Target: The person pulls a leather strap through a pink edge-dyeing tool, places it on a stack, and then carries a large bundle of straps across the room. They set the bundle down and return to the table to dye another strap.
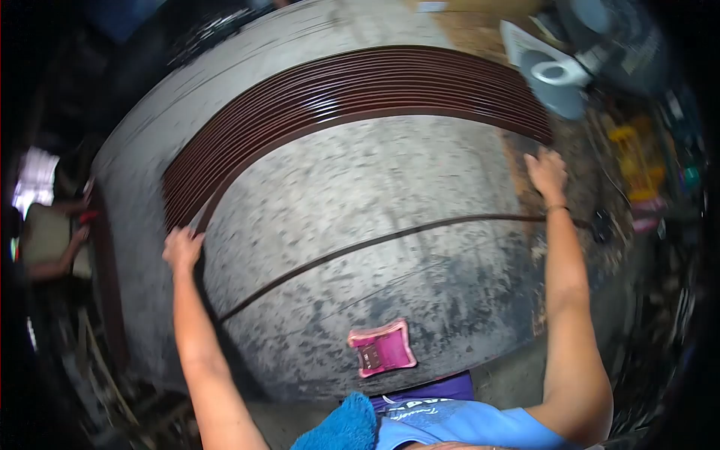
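Note:
Many long, thin brown strips [322,97] lie side by side on the grey table, looking curved through the wide lens. My left hand [183,247] is closed around the left end of the nearest strip, which stands slightly apart from the others there. Just below the right ends of the strips is my right hand [548,174], its thumb and bent fingers apart; I see nothing held in it. One separate brown strip [360,244] crosses the table nearer to me, passing under my right wrist.
On the worn grey tabletop [420,172], a pink tray [394,349] with small dark pieces sits close to my body. A grey machine or fan-like object [555,79] stands at the back right, near a yellow item [634,161]. Another person's arm [64,259] shows at the far left.

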